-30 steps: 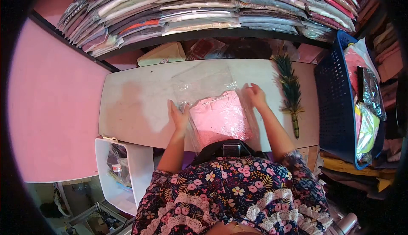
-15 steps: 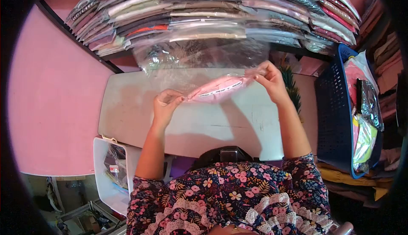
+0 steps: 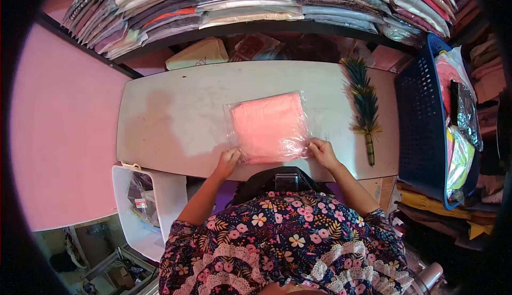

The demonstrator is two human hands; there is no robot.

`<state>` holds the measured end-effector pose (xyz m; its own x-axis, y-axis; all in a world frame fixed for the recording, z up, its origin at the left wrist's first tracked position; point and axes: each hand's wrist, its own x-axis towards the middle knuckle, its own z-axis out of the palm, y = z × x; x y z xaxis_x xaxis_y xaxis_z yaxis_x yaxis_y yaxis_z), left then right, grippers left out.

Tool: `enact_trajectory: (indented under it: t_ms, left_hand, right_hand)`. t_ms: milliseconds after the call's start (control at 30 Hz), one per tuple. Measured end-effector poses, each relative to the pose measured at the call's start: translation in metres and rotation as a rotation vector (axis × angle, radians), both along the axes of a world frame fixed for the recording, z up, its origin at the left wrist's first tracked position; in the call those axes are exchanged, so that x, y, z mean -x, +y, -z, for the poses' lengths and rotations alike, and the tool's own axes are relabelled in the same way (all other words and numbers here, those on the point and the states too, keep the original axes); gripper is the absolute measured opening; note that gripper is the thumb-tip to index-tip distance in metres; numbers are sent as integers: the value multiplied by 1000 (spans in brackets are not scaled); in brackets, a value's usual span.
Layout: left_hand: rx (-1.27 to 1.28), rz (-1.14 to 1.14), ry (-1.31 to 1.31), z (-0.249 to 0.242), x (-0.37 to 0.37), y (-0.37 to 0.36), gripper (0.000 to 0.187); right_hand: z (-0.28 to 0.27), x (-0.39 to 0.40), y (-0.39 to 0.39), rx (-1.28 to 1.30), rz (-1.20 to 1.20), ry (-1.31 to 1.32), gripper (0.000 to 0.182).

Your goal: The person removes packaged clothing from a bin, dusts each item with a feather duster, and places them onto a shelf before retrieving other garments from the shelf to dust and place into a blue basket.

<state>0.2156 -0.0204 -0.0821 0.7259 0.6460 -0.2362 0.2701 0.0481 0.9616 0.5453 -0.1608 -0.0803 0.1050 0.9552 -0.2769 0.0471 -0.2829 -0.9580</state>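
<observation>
A folded pink garment [image 3: 268, 125] lies flat on the table inside a clear plastic bag [image 3: 304, 112]. The bag's margin sticks out beyond the fabric at its sides and top. My left hand [image 3: 229, 161] pinches the near left corner of the bag, fingers closed. At the near right corner my right hand [image 3: 322, 152] grips the plastic the same way. Glare covers part of the film beside the right hand.
The pale table [image 3: 176, 156] carries a green feathery duster [image 3: 365, 97] on its right. A blue basket [image 3: 421, 119] of packaged clothes stands beyond it. Left of me is a white bin [image 3: 173, 188]. Stacked bagged garments [image 3: 250, 15] fill the shelf behind the table.
The bagged pink garment has come down from mid-air, where it was tilted, to flat on the table nearer me. Both hands have lowered with it, still gripping the plastic.
</observation>
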Motion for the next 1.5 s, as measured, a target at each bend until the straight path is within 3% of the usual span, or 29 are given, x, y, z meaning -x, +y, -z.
enact_trajectory:
  t_ms: [67, 133, 200, 233, 267, 300, 333, 367, 400, 467, 533, 567, 667, 767, 900, 1000, 1100, 1233, 1300, 1333, 1400, 1433, 1467, 1500]
  left_hand:
    - [232, -297, 165, 16, -5, -1, 21]
    - [126, -355, 289, -1, -22, -7, 18]
    - [19, -413, 412, -9, -35, -19, 17]
    - [-415, -458, 473, -9, -40, -27, 19]
    - [-852, -490, 521, -10, -41, -33, 27]
    - [-857, -494, 519, -15, -39, -31, 27]
    - [-1104, -196, 544, -24, -36, -25, 34]
    - [-1333, 117, 559, -30, -34, -20, 42]
    - [-1339, 113, 560, -29, -32, -16, 42]
    - [-1318, 246, 552, -20, -26, -7, 42]
    - [-1248, 226, 582, -16, -12, 0, 41]
    - [-1176, 207, 610, -14, -6, 4, 40]
    - [-1267, 179, 557, -12, 1, 16, 40]
    - [-1426, 84, 604, -20, -3, 19, 40]
    - [-1553, 217, 681, -12, 0, 23, 42]
    - [-1411, 169, 619, -25, -5, 28, 37]
    - [-1242, 225, 588, -42, -10, 27, 47]
    - [-1241, 135, 587, -41, -25, 23, 36]
    - [-1215, -17, 525, -41, -35, 21, 20]
    - [-1230, 0, 521, -41, -46, 23, 20]
    - [-812, -519, -18, -36, -63, 13, 12]
    - [-814, -516, -16, -48, -71, 10, 12]
    - [-623, -580, -89, -72, -80, 6, 17]
    - [-430, -639, -160, -88, -89, 5, 24]
  right_hand:
    - [14, 4, 7, 48, 127, -192, 19]
    - [19, 3, 13, 37, 167, -123, 13]
    - [18, 0, 11, 242, 106, -487, 22]
    - [-3, 8, 11, 235, 106, -488, 22]
    - [-26, 18, 8, 4, 212, -838, 33]
    - [-42, 26, 6, -239, 320, -1179, 45]
    - [-42, 27, 5, -246, 322, -1180, 45]
    - [-42, 26, 5, -383, 109, -1393, 50]
    - [-42, 27, 5, -519, -116, -1594, 56]
    - [-41, 28, 8, -554, -208, -1497, 51]
    - [-18, 11, 10, -424, -366, -1119, 49]
    - [-11, -1, 7, -528, -334, -986, 48]
    - [-15, -32, 8, -523, -468, -894, 49]
    - [-14, -39, 6, -476, -557, -949, 57]
    - [-25, -53, 11, -389, -756, -1059, 71]
    - [-30, -63, 17, -400, -789, -997, 77]
    - [-23, -71, 19, -469, -743, -961, 73]
    - [-10, -73, 16, -500, -532, -890, 60]
    - [-18, -74, 23, -585, -377, -842, 30]
    - [-28, -73, 28, -587, -355, -842, 30]
    - [-52, -67, 36, -530, 66, -624, 16]
    - [-77, -58, 40, -470, 298, -449, 23]
    - [-101, -52, 45, -470, 300, -446, 23]
    - [-122, -50, 52, -397, 455, -425, 25]
